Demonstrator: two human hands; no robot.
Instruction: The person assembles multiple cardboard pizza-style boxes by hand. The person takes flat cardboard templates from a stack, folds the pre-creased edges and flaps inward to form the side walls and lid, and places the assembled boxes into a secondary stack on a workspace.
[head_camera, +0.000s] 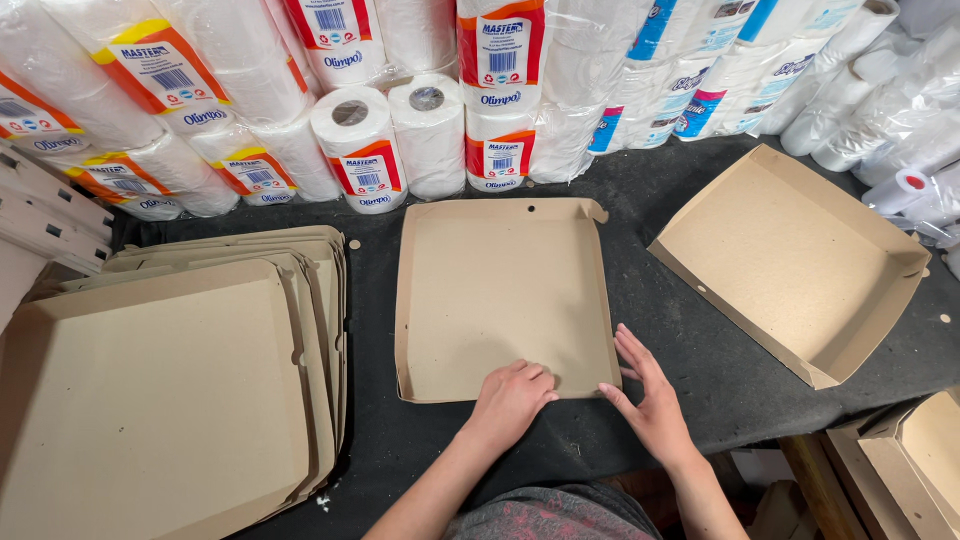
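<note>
Hands folding a cardboard tray on the table

The tray (500, 295) lay flat at the middle of the dark table (700, 380). Left hand (512, 397) pressed its near edge, fingers curled; right hand (648, 395), spread, stood against the near-right corner. Firm pressure would likely keep the crease square.

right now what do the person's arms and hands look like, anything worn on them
Both forearms are bare: no sleeves reach into view, and no gloves. The left hand and right hand show no rings, and neither wrist shows a watch or band. The nails look short and plain. Between the arms, at the bottom edge, is a patch of grey clothing with faint reddish marks.
</note>
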